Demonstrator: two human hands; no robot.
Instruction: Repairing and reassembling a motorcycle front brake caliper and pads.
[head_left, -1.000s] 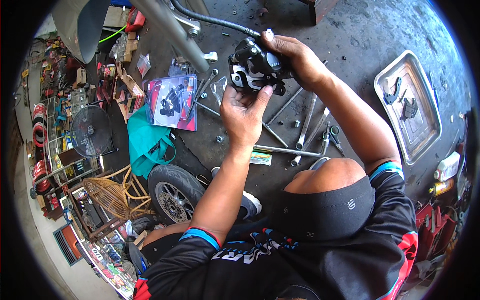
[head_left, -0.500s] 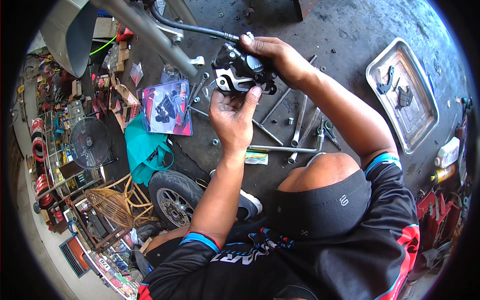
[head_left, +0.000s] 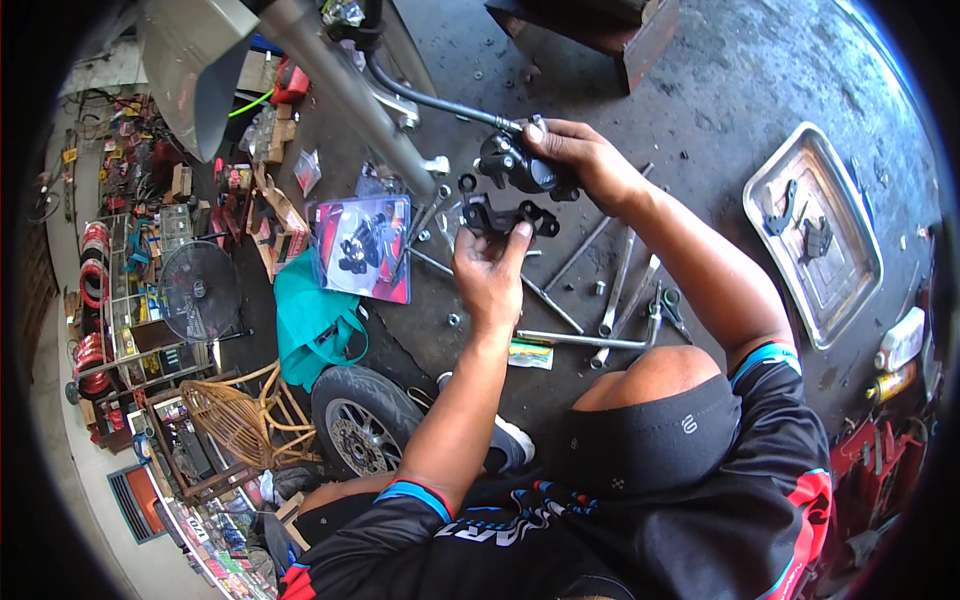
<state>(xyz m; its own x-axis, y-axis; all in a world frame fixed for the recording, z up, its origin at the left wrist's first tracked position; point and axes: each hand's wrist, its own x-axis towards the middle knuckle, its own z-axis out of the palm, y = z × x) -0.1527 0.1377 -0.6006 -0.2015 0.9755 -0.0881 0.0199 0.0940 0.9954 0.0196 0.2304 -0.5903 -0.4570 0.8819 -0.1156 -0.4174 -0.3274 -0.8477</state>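
My right hand (head_left: 598, 165) is closed on a black brake caliper (head_left: 515, 165), thumb on top near the end of a black brake hose (head_left: 440, 100) that runs up to the left. Just below it, my left hand (head_left: 487, 278) pinches a black caliper bracket (head_left: 510, 217) between thumb and fingers. A gap shows between caliper and bracket. To their left, the grey fork leg (head_left: 355, 105) ends in a bare metal lug (head_left: 436, 165). Part of the caliper is hidden behind my right fingers.
Wrenches (head_left: 612, 285), a bent-handled bar (head_left: 590, 341) and scissors (head_left: 676, 310) lie on the floor below my hands. A metal tray (head_left: 858, 285) at right holds small black parts. At left are a clear-fronted package (head_left: 362, 250), a teal bag (head_left: 310, 315) and a wheel (head_left: 365, 425).
The bracket, earlier up against the caliper with its silver side showing, is now apart from it and turned, held lower in my left hand. The whole view has shifted slightly.
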